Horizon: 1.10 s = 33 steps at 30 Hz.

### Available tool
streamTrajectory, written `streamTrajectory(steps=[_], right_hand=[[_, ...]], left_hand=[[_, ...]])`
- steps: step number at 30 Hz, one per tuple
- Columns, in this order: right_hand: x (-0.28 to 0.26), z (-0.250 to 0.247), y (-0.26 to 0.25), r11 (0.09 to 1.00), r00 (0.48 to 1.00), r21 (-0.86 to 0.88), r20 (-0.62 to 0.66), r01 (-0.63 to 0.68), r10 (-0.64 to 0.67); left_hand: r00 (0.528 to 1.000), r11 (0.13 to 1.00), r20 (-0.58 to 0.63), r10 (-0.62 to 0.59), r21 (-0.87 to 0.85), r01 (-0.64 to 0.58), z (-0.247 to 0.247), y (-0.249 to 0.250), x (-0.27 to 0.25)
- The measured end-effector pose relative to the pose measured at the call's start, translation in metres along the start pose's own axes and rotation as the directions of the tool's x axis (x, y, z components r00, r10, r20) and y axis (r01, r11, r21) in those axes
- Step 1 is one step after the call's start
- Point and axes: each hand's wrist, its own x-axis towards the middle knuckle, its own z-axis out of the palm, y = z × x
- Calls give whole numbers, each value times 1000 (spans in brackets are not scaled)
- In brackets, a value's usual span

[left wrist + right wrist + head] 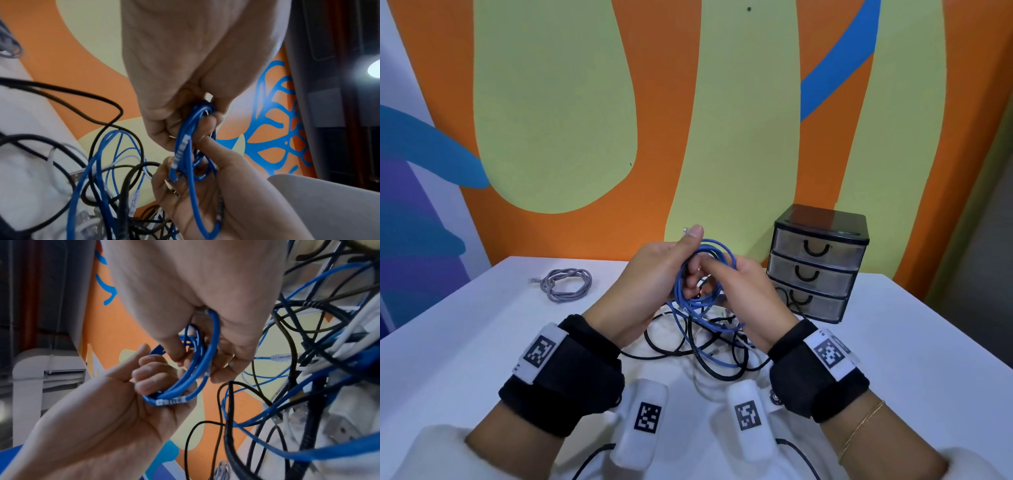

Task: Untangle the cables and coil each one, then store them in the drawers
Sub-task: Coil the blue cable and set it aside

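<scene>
A blue cable is wound into a small coil held up above the table between both hands. My left hand grips the coil's left side with curled fingers, thumb raised beside a clear plug. My right hand pinches the coil's right side. In the left wrist view the blue coil runs through the fingers of both hands. The right wrist view shows the same coil with a white label. Its loose end drops into a tangle of black, white and blue cables on the white table.
A grey cable, coiled, lies at the table's far left. A small black-framed unit of three drawers, all shut, stands at the far right against the orange and green wall. Wrist-camera cords run off the near edge.
</scene>
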Motion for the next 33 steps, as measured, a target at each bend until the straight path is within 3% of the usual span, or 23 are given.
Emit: streamTrajectory(steps=[3,7,12,21,28,33], right_hand=[[0,-3,-4,977,998,212,-41,-32,42],[-4,0,-6,833,984,527,136,-171,116],[-3,-5,-9,707,943,633,296,-315,154],[-5,-16,-18,694,880,573,432,-436,197],[-2,-12,-11,598,873,636,345,-488,346],[7,-24,-7,628,933,716,93,-306,348]], left_hand=[[999,993,-32,20,116,-16,-4,-2,1],[997,993,-69,27,113,-19,-5,-5,3],[997,995,-64,33,96,-27,-9,-7,4],[1000,999,-10,2,36,-1,-12,-3,2],[990,999,134,-47,5,46,-7,-4,0],[966,997,254,-54,-36,66,-5,-6,-2]])
